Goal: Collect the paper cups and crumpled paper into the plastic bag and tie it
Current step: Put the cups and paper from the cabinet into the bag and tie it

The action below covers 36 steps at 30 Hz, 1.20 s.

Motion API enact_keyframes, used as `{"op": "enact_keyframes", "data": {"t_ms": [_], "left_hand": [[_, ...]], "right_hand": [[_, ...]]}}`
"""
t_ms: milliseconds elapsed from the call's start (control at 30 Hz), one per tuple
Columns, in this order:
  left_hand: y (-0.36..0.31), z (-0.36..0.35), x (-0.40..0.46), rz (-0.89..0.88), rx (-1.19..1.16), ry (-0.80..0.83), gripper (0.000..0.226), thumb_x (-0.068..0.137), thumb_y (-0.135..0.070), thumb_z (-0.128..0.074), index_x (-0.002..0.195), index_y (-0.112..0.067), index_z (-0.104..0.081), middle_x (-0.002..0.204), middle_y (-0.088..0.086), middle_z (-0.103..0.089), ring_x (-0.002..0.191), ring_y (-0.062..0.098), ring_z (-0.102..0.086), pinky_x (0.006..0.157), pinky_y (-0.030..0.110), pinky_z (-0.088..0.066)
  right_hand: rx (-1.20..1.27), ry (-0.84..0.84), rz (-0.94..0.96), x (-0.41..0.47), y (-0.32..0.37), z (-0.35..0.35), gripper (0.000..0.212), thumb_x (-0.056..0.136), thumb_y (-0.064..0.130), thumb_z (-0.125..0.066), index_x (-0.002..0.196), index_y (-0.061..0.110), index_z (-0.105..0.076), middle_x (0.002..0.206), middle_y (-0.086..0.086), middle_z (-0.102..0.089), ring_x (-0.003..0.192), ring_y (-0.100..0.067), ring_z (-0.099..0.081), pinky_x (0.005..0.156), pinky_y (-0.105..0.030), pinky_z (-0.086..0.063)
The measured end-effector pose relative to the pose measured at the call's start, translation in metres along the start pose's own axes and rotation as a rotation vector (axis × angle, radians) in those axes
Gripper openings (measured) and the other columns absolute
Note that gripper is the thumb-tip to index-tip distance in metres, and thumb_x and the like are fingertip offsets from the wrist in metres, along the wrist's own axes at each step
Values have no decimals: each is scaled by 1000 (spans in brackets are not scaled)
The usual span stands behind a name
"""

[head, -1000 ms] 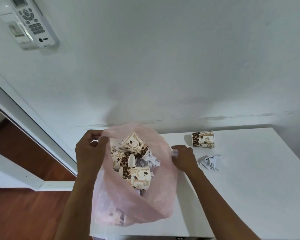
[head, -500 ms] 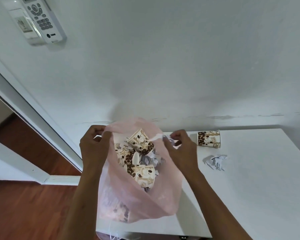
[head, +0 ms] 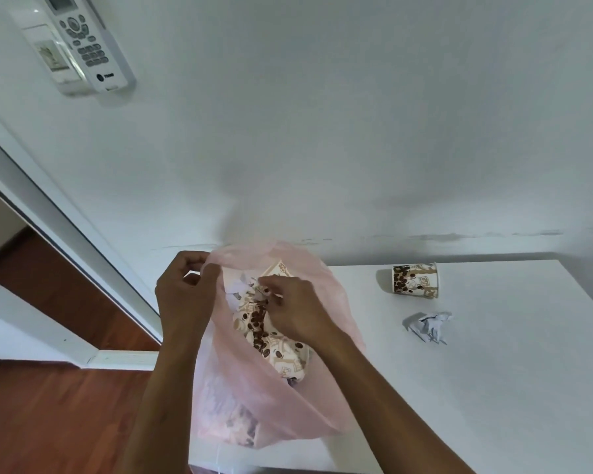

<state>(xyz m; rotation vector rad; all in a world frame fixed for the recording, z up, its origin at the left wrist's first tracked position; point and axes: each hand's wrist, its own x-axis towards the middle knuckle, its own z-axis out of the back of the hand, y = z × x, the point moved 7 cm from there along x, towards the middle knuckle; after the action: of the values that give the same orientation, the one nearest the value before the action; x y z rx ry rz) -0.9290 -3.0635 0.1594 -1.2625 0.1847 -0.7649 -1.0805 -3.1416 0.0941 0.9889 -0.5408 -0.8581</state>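
A thin pink plastic bag [head: 288, 408] hangs at the left edge of the white table [head: 493, 388]. Its mouth is open and it holds several coffee-bean print paper cups [head: 254, 323] and white crumpled paper. My left hand [head: 185, 295] pinches the bag's left rim and holds it up. My right hand [head: 298, 313] is over the bag's mouth, its fingertips pinching a small piece of crumpled paper [head: 262, 293]. One more paper cup [head: 415, 280] lies on its side on the table, and a crumpled paper ball [head: 427, 326] lies just in front of it.
A white wall rises behind the table, with a remote control [head: 86, 46] in a wall holder at upper left. A white door frame [head: 65, 227] and a wooden floor [head: 48, 422] are to the left of the table.
My right hand picked a crumpled paper from the table beside the bag, lifted it and moved left over the bag's mouth. My left hand kept hold of the rim.
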Motion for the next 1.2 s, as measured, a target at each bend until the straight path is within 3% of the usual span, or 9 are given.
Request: {"op": "enact_keyframes", "data": {"t_ms": [133, 200, 333, 467, 567, 667, 833, 1033, 1200], "left_hand": [[5, -4, -1, 21, -21, 13, 15, 88, -11, -63, 82, -25, -66, 83, -2, -67, 62, 3, -58, 67, 28, -47], [5, -11, -3, 21, -14, 34, 13, 88, -10, -64, 84, -22, -66, 83, 0, -67, 64, 9, -59, 67, 30, -47], [-1, -25, -4, 4, -9, 57, 15, 86, -10, -66, 81, -25, -65, 78, -7, -65, 57, -1, -55, 63, 26, -46], [-7, -36, -6, -7, -23, 87, 17, 87, -11, -66, 80, -27, -64, 77, -9, -65, 57, 0, -55, 59, 18, -43], [-11, -44, -5, -29, -22, 108, 11, 86, -11, -66, 84, -21, -67, 77, -8, -65, 58, 4, -55, 58, 19, -43], [-19, -54, -5, -75, -24, 135, 6, 86, -10, -67, 88, -15, -68, 76, -5, -65, 57, 10, -55, 57, 20, -43], [-31, -64, -7, -131, -48, 150, 4, 86, -11, -68, 87, -15, -68, 75, -5, -64, 55, 14, -53, 55, 18, -42], [-26, -54, -1, -89, 17, 96, 7, 86, -14, -66, 85, -21, -67, 74, -10, -65, 48, 5, -50, 57, 22, -41], [-21, -38, 5, -47, 113, 58, 8, 78, -30, -59, 83, -30, -66, 76, -15, -66, 61, -1, -58, 68, 29, -46]], "right_hand": [[148, -360, -13, -5, -27, 63, 30, 84, -2, -57, 102, 16, -74, 91, 6, -73, 78, 4, -66, 76, -9, -49], [162, -468, -11, -5, -43, 87, 28, 81, -3, -59, 96, 16, -74, 87, 7, -74, 79, 2, -67, 76, -9, -51], [-44, -610, 37, 0, -77, 119, 34, 78, -3, -60, 107, 12, -70, 106, 0, -71, 98, -14, -63, 90, -18, -44], [-298, -532, -119, 14, -145, 146, 47, 72, 7, -62, 119, 10, -65, 129, -14, -61, 135, -32, -42, 112, -30, -23], [-549, -460, -298, 15, -183, 171, 61, 69, 12, -59, 129, 23, -59, 144, -9, -50, 147, -32, -22, 117, -50, -14], [-565, -356, -495, 5, -210, 186, 67, 76, 12, -67, 138, 29, -49, 150, -2, -41, 147, -31, -16, 117, -52, -11], [-379, -397, -505, -4, -228, 186, 76, 56, 31, -75, 129, 16, -58, 121, -20, -57, 120, -36, -49, 102, -37, -35], [-116, -589, -413, -14, -181, 183, 68, 59, 37, -90, 113, 17, -54, 103, -6, -66, 98, -26, -64, 81, -32, -49], [144, -630, -208, -33, -95, 178, 56, 64, 45, -87, 105, 24, -56, 95, 6, -65, 71, 4, -63, 51, -13, -50]]}}
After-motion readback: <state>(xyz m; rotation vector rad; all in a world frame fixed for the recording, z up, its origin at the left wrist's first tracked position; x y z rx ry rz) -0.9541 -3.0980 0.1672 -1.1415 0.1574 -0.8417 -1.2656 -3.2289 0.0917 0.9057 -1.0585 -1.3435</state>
